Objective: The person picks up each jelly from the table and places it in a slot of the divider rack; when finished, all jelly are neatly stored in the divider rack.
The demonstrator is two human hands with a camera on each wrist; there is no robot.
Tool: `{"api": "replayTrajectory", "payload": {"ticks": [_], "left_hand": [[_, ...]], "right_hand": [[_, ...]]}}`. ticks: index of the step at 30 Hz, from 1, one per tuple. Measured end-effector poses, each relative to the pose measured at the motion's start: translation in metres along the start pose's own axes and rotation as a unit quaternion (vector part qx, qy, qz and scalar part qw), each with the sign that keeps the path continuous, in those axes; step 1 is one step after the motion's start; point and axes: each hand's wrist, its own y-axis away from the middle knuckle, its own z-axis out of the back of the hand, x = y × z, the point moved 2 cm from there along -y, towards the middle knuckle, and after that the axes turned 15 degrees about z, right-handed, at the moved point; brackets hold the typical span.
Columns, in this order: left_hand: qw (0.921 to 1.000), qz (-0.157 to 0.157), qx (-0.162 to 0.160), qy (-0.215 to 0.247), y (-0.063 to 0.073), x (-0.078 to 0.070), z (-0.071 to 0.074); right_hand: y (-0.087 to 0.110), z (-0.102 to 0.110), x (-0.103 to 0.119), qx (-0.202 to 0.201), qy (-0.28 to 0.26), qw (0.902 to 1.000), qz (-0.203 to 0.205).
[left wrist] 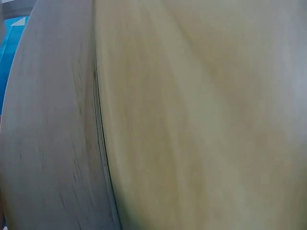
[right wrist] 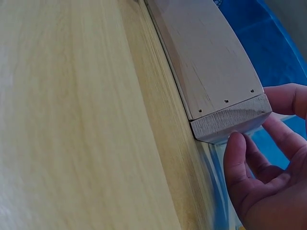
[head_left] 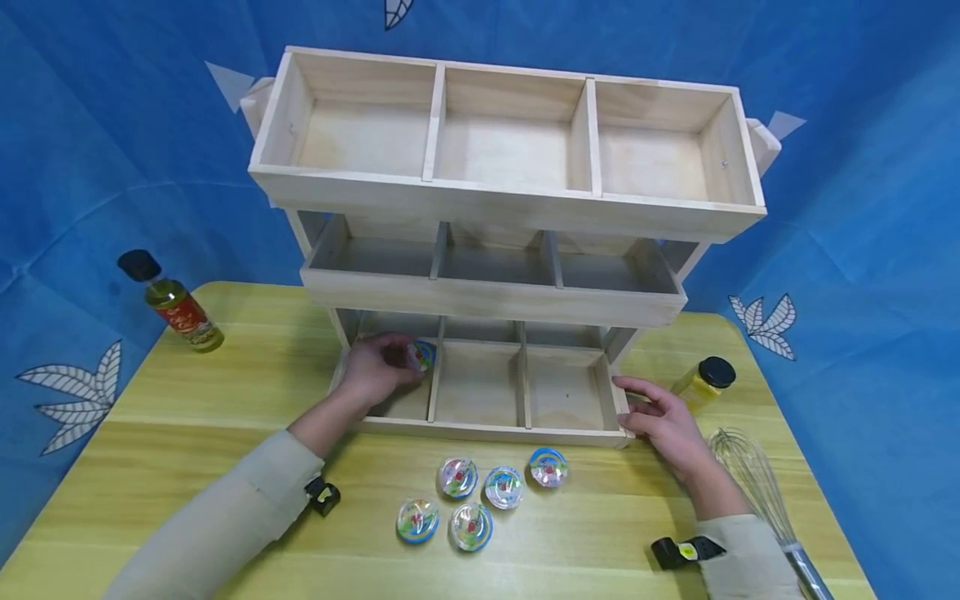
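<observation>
A three-tier wooden shelf (head_left: pixel 495 307) with divided trays stands on the table. In the head view my left hand (head_left: pixel 375 368) reaches into the lowest tray's left compartment and holds a small round blue-rimmed tub (head_left: pixel 423 356) near the compartment's back. The left wrist view shows the tray's front board (left wrist: pixel 53 120) but not the hand. My right hand (head_left: pixel 670 425) is at the lowest tray's right front corner, its relaxed, bent fingers against the end. The right wrist view shows the thumb and fingers beside that wooden corner (right wrist: pixel 230 120).
Several similar round tubs (head_left: pixel 472 527) with clear printed tops lie on the table in front of the shelf. A whisk (head_left: pixel 759 483) and a yellow jar (head_left: pixel 705 383) with a black lid are at the right. A dark-capped bottle (head_left: pixel 180 308) stands at the left.
</observation>
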Motion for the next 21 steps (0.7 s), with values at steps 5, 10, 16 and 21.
{"api": "replayTrajectory", "payload": {"ticks": [5,10,16,21], "left_hand": [[0.9996,0.012,0.017,0.021,0.0,0.0019,-0.0009],[0.9987,0.028,0.03,0.03,-0.0014,0.002,-0.0024],[0.9982,0.042,0.034,0.028,-0.0022,0.0022,-0.0022],[0.9975,0.042,0.04,0.039,-0.0035,0.0036,-0.0021]], "right_hand": [[0.0011,-0.001,-0.0003,-0.005,-0.003,1.0,0.001],[0.0014,-0.0005,0.0005,-0.006,0.002,1.0,0.004],[0.0007,-0.0003,0.0003,-0.004,0.005,1.0,0.006],[0.0003,-0.0009,-0.0006,-0.002,0.005,0.9999,0.013]]}}
